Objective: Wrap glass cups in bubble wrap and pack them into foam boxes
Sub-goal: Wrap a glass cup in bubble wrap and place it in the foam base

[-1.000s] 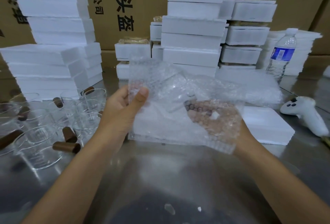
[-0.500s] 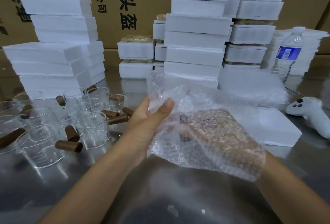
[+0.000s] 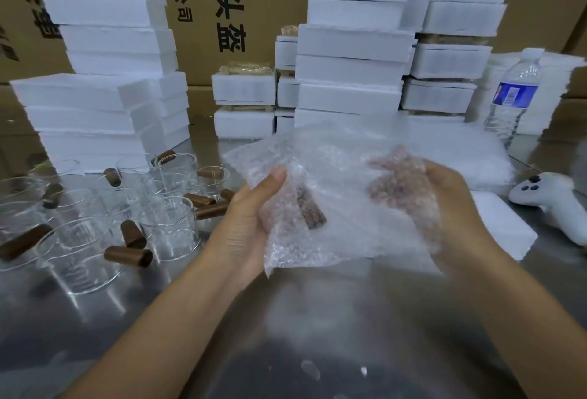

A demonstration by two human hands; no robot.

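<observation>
A sheet of clear bubble wrap [image 3: 346, 208] is bunched between both hands above the steel table. My left hand [image 3: 244, 220] grips its left side, thumb on top, and a brown handle of a glass cup [image 3: 313, 216] shows through the wrap beside the palm. My right hand [image 3: 444, 201] grips the right side with its fingers curled under the wrap, seen blurred through the bubbles. Several bare glass cups [image 3: 168, 224] with brown handles stand and lie at the left of the table. A flat white foam box [image 3: 502, 224] lies behind the wrap at the right.
Tall stacks of white foam boxes [image 3: 352, 42] stand at the back, and another foam stack [image 3: 101, 58] at the left, in front of cardboard cartons. A water bottle [image 3: 514, 96] and a white controller [image 3: 552, 205] sit at the right. A pile of bubble wrap sheets [image 3: 470, 157] lies behind my hands.
The wrap has been folded over the cup. My right hand has turned from under the bundle to its right side, and my left hand has shifted right with the handle now beside it.
</observation>
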